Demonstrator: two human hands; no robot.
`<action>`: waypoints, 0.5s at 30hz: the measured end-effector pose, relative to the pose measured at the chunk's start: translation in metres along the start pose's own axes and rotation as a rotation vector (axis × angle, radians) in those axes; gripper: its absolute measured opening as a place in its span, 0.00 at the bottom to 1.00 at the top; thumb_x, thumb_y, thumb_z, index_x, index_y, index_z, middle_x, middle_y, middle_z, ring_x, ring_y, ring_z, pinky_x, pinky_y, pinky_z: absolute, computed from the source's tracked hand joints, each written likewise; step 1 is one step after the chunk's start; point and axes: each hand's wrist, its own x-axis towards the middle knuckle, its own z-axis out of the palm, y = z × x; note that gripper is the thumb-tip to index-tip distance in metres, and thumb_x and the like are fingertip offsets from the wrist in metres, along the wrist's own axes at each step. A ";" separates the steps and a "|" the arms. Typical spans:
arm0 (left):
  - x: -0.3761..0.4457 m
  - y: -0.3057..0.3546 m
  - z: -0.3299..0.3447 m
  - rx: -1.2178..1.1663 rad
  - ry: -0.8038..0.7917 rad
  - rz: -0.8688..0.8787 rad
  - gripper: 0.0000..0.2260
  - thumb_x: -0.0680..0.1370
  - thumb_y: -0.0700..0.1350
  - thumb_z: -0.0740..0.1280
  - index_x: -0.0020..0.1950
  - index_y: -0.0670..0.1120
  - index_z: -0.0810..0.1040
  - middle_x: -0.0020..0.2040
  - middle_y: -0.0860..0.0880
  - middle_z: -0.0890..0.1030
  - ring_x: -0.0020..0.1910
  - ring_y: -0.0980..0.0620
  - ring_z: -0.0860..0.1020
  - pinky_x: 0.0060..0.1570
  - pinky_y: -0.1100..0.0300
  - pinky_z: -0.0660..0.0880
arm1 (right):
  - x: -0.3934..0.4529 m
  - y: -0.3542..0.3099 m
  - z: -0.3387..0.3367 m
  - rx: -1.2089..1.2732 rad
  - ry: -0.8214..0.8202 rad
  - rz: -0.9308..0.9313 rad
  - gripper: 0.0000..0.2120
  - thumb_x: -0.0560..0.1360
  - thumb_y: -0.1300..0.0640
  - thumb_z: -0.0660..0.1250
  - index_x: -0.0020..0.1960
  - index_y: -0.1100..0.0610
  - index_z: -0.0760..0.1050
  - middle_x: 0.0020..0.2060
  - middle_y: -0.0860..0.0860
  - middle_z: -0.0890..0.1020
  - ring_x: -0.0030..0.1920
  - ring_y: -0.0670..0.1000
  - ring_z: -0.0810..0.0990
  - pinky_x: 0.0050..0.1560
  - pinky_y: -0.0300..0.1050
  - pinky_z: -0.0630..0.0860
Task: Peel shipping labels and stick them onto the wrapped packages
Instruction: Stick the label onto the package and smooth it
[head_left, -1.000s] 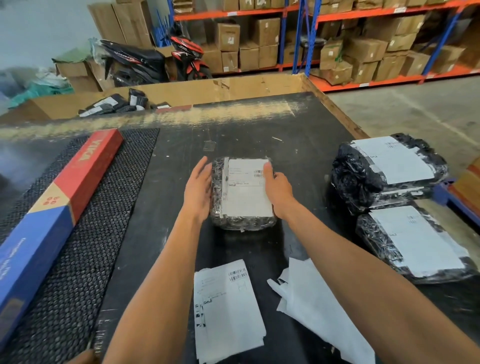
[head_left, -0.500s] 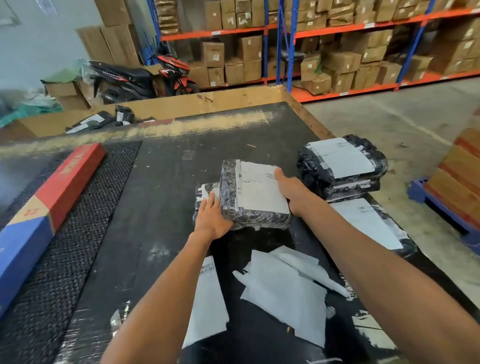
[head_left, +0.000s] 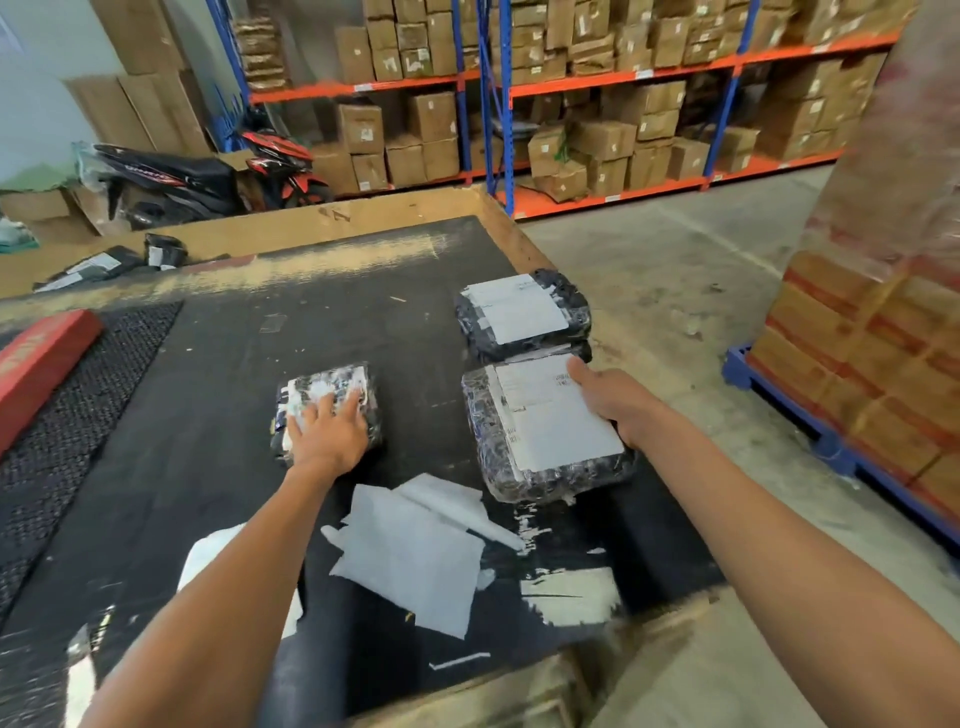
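A black wrapped package with a white shipping label (head_left: 545, 431) lies at the right of the black table (head_left: 218, 395). My right hand (head_left: 610, 402) grips its right edge, thumb on the label. Just behind it is another labelled package (head_left: 519, 312). Further left sits a smaller wrapped package (head_left: 324, 387) with only scraps of white on top. My left hand (head_left: 330, 428) lies flat on it, fingers spread. Peeled white backing papers (head_left: 415, 556) lie in front of the packages. A printed label sheet (head_left: 210, 558) shows partly under my left forearm.
A red box (head_left: 41, 353) and a dark mesh mat (head_left: 78, 415) are at the left. The table's wooden rim (head_left: 524, 244) runs along the right, with concrete floor beyond. A blue pallet of wrapped cartons (head_left: 857, 395) stands at the right. Shelves of boxes and a scooter are behind.
My right hand carried the labelled package to the right and set it down near the other labelled ones. My left hand moved onto the smaller package that was under it. My head turned right.
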 end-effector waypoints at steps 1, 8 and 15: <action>-0.002 0.001 -0.001 -0.010 -0.010 -0.007 0.23 0.84 0.52 0.50 0.81 0.57 0.55 0.82 0.47 0.55 0.80 0.41 0.51 0.77 0.38 0.45 | 0.000 0.000 -0.005 0.020 0.016 -0.028 0.42 0.77 0.30 0.58 0.72 0.66 0.70 0.67 0.60 0.78 0.64 0.62 0.78 0.66 0.58 0.76; -0.031 0.008 0.005 -0.044 -0.055 -0.037 0.27 0.84 0.56 0.55 0.82 0.57 0.51 0.83 0.49 0.48 0.81 0.43 0.46 0.75 0.35 0.46 | 0.008 -0.010 -0.015 -0.169 0.024 -0.065 0.33 0.85 0.41 0.50 0.70 0.70 0.68 0.60 0.64 0.79 0.61 0.62 0.78 0.54 0.47 0.71; -0.050 0.005 0.007 -0.075 -0.026 -0.012 0.28 0.82 0.53 0.60 0.81 0.57 0.54 0.83 0.51 0.51 0.81 0.47 0.47 0.76 0.37 0.46 | 0.002 -0.012 -0.011 -0.497 0.189 -0.117 0.27 0.84 0.43 0.51 0.73 0.61 0.68 0.77 0.64 0.59 0.72 0.66 0.67 0.67 0.59 0.69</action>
